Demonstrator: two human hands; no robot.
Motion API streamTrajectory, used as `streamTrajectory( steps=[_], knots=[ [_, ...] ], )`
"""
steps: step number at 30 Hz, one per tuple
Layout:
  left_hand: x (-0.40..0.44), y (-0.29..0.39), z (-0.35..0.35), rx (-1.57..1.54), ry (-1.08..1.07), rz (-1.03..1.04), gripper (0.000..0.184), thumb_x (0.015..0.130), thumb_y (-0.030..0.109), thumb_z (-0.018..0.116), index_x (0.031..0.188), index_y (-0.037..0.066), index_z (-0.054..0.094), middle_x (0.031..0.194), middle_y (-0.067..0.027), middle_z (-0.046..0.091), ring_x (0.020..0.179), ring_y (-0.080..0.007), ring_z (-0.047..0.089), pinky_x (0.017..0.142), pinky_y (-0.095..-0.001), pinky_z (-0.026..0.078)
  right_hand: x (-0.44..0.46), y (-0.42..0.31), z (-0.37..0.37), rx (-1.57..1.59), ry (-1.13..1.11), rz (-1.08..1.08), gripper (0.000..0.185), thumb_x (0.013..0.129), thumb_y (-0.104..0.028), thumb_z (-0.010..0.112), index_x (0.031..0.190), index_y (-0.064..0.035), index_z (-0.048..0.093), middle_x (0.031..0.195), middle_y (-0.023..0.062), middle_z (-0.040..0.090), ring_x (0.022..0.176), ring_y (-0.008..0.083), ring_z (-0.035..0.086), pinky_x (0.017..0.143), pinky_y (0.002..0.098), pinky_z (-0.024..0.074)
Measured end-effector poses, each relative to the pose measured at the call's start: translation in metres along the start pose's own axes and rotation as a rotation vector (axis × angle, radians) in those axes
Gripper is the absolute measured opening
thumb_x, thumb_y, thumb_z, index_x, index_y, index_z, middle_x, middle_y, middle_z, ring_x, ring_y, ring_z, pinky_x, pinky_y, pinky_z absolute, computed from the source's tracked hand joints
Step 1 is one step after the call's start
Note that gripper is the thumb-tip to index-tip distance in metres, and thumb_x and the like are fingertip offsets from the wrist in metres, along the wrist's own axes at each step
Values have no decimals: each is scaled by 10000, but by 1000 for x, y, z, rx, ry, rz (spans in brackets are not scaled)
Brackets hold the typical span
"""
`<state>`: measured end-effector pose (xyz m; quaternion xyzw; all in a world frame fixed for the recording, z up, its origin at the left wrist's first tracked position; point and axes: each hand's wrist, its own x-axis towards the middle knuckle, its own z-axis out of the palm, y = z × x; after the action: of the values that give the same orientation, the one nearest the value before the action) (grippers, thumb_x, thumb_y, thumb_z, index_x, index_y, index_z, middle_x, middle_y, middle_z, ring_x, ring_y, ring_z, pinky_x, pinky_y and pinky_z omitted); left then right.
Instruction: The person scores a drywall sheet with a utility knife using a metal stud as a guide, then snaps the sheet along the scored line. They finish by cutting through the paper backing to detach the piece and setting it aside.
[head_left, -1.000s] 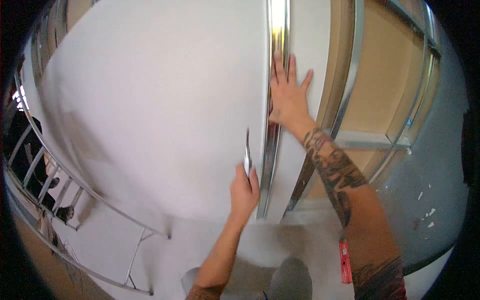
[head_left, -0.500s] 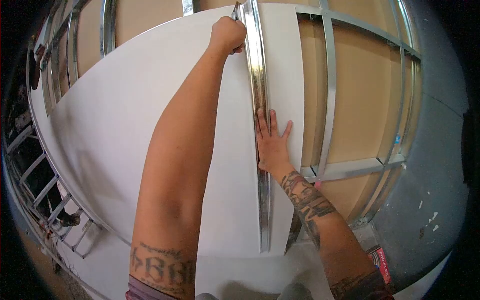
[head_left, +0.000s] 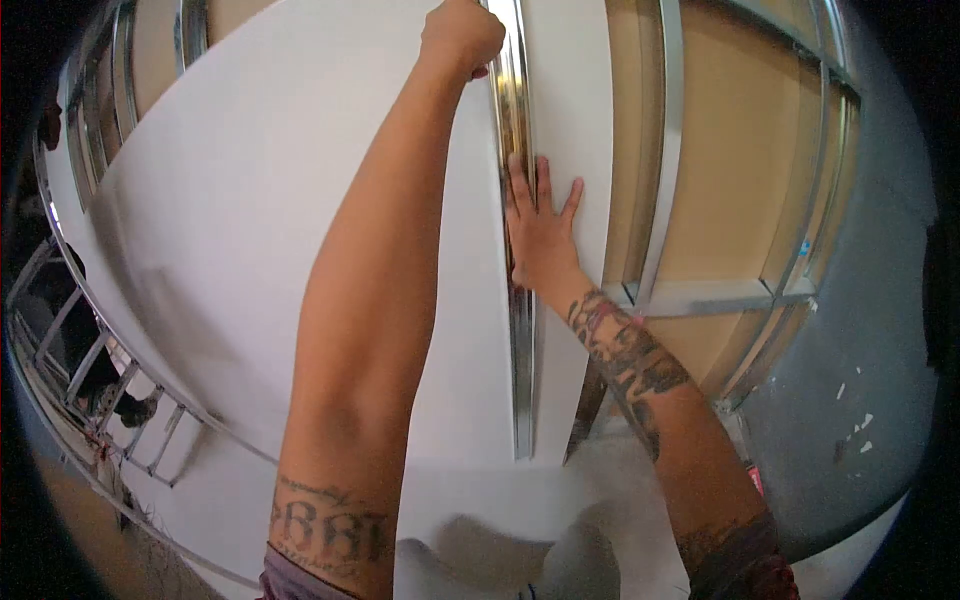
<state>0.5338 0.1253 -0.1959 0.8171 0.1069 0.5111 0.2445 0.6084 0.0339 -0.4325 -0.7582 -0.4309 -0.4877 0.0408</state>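
Note:
A large white drywall sheet (head_left: 230, 200) spreads across the middle of the head view. Lengthwise on it lies a shiny metal stud (head_left: 523, 385). My left hand (head_left: 462, 38) is closed in a fist beside the stud's left edge, at the top of the view. The utility knife it grips is hidden now by the hand and the frame edge; the earlier frame shows it. My right hand (head_left: 543, 240) rests flat with spread fingers, partly over the stud and partly on the sheet to its right.
Metal framing (head_left: 668, 130) with tan board behind it stands to the right of the sheet. Grey floor (head_left: 850, 320) with small white scraps lies farther right. A ladder-like metal frame (head_left: 100, 365) is at the left, with a dark figure partly visible behind it.
The view has shifted, so the sheet and stud sit higher in it. My left hand appears slightly nearer to me along the stud. The right hand stays on the stud.

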Motion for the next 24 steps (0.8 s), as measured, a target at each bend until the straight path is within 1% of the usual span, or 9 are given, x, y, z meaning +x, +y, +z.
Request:
streamTrajectory(
  steps=[1, 2, 4, 7, 8, 10, 14, 16, 24],
  knots=[
    [-16, -3, 4, 55, 6, 30, 288, 922, 161, 509, 823, -95, 595, 667, -190, 621, 533, -260, 646, 471, -400, 529, -1, 0, 0, -27, 34, 0, 1129, 546, -375, 828, 1493, -15, 331, 1615, 188, 85, 1476, 461, 71, 1031, 801, 123],
    [-22, -23, 19, 169, 56, 29, 261, 868, 152, 551, 951, -88, 612, 897, -294, 683, 845, -447, 689, 764, -463, 570, 0, 0, -3, -17, 21, -2, 1129, 546, -375, 828, 1493, -15, 331, 1615, 188, 85, 1476, 461, 71, 1031, 801, 123],
    [-64, -48, 39, 103, 91, -10, 295, 896, 187, 555, 1024, -79, 556, 890, -309, 672, 893, -495, 657, 804, -517, 543, 0, -1, -10, -59, -105, -4, 1087, 587, -394, 811, 1488, -14, 338, 1616, 196, 85, 1474, 470, 70, 1025, 804, 129],
    [-136, -66, 57, 176, 107, 2, 270, 933, 211, 556, 968, -52, 504, 826, -327, 646, 814, -524, 635, 719, -550, 532, -1, 0, -20, -110, -117, -10, 975, 723, -385, 737, 1520, -45, 291, 1620, 164, 100, 1482, 439, 86, 1040, 799, 116],
    [-154, -76, 65, 172, 118, 11, 265, 946, 209, 557, 939, -47, 490, 786, -322, 639, 767, -532, 627, 669, -545, 536, -1, 0, -13, -108, -121, -18, 975, 723, -385, 737, 1520, -45, 291, 1620, 164, 100, 1482, 439, 86, 1040, 799, 116],
    [-193, -85, 74, 131, 64, -90, 241, 945, 185, 554, 939, -42, 474, 762, -318, 628, 753, -522, 626, 646, -554, 520, -2, 2, 4, 55, 109, -40, 1012, 684, -404, 772, 1515, -53, 311, 1619, 159, 106, 1481, 440, 86, 1037, 801, 125],
    [-259, -109, 93, 79, 10, -156, 214, 948, 161, 554, 945, -29, 454, 722, -311, 613, 736, -514, 619, 616, -571, 491, 1, -1, 2, -71, 80, 2, 1088, 610, -424, 828, 1506, -57, 331, 1613, 166, 112, 1477, 446, 91, 1027, 805, 145],
    [-291, -122, 102, 53, -17, -208, 206, 950, 153, 555, 956, -23, 448, 713, -307, 610, 726, -510, 617, 607, -574, 482, 0, -1, -9, -91, -53, -27, 1150, 543, -435, 832, 1475, 28, 343, 1619, 208, 59, 1472, 468, 103, 1004, 808, 164],
    [-416, -178, 135, 33, -174, -387, 188, 964, 154, 546, 1028, 7, 448, 700, -292, 600, 697, -506, 602, 591, -548, 475, -1, 1, -2, -91, -19, -43, 1252, 488, -457, 876, 1495, 15, 299, 1620, 198, 54, 1470, 454, 118, 991, 803, 211]
  ],
)
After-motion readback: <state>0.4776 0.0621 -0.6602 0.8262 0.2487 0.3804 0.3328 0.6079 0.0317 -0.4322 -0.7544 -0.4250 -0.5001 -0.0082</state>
